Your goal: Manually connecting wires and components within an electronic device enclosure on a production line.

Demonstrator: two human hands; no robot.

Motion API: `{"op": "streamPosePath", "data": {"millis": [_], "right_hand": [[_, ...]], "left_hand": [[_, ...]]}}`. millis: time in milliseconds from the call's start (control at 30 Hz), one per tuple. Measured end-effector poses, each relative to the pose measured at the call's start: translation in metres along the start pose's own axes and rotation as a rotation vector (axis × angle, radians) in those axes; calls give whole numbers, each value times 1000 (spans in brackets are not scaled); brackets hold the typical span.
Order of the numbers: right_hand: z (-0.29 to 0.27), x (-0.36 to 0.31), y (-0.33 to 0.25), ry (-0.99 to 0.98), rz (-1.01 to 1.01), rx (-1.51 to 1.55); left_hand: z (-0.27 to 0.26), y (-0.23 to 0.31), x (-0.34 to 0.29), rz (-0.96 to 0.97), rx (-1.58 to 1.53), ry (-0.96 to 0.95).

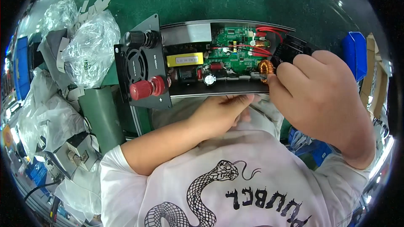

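Observation:
A long black metal case (pixel 235 90) lies open-topped across the bench in front of me, its green circuit board (pixel 229 61) showing. At its left end is a black panel (pixel 145 61) with a fan grille, a black terminal knob (pixel 135 39) and a red one (pixel 142 89). My left hand (pixel 225 111) grips the case's near wall, thumb along the edge and fingers partly hidden. At the right end my right hand (pixel 320 86) is closed on a slotted black end part (pixel 293 48), beside the copper coil (pixel 266 67). Red wires (pixel 266 51) run toward that part; the fingertips are mostly hidden.
Clear plastic bags (pixel 92 50) and loose wrapping (pixel 48 113) are piled at the left. A blue bin (pixel 354 54) stands at the right, beside cardboard (pixel 371 73). The green bench top (pixel 235 0) extends behind the case.

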State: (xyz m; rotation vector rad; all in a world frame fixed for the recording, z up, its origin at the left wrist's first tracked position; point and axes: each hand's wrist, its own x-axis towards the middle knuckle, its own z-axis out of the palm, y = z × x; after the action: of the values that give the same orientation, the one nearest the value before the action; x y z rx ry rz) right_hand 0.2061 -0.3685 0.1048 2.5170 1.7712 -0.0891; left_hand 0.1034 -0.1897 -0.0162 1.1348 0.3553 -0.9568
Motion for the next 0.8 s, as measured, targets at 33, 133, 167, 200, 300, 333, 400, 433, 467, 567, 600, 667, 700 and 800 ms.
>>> {"op": "streamPosePath", "data": {"millis": [33,133,167,200,300,333,400,433,467,567,600,667,700,800], "right_hand": [[-1,0,0,-3,-2,-3],[-5,-1,2,16,30,31],[-6,-2,2,4,52,54],[-6,-3,3,-8,75,77],[-2,-3,3,32,98,86],[0,-3,4,32,99,86],[1,-2,5,39,85,97],[2,-1,6,39,86,97],[2,0,7,43,81,94],[2,3,10,47,49,76],[2,4,12,48,17,60],[2,7,17,50,-3,73],[2,8,18,52,-26,84],[-3,7,15,36,3,101]], "left_hand": [[1,0,1,3,-3,-2],[3,0,1,109,-63,-3],[3,0,1,127,-63,-5],[3,0,1,144,-62,-6],[4,2,-1,162,-43,-12],[4,0,-1,162,-43,-13],[3,-4,0,166,-94,-65],[3,-4,0,165,-94,-65],[3,-4,1,160,-84,-77],[2,-5,3,148,-69,-110],[3,-6,3,142,-66,-126],[3,-2,1,133,-73,-133],[3,1,0,127,-80,-139],[4,5,-2,65,-32,-129]]}}
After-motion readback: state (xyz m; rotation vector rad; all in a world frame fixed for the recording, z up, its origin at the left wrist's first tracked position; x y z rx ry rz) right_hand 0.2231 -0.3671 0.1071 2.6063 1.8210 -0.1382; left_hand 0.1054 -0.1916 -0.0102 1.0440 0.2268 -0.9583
